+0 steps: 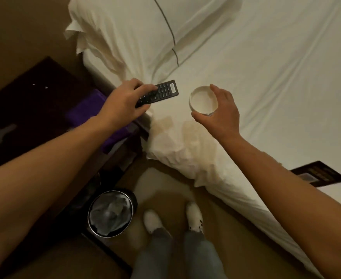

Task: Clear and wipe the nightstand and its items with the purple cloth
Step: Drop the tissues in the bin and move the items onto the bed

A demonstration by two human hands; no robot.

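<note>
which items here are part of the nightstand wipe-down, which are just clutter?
Part of the job:
- remote, held in left hand
- white dish, held in right hand
- purple cloth on the nightstand

Just lying about:
- pillow and bed sheet
- lined waste bin on the floor
- dark card on the bed

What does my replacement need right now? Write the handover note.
Left hand: grips the black remote control over the bed's edge.
Right hand: holds the white round dish above the white bed sheet.
Purple cloth: lies on the dark nightstand, untouched.
Done: remote and dish are off the nightstand.
Left: set both on the bed, take the cloth, wipe the nightstand and the items.
</note>
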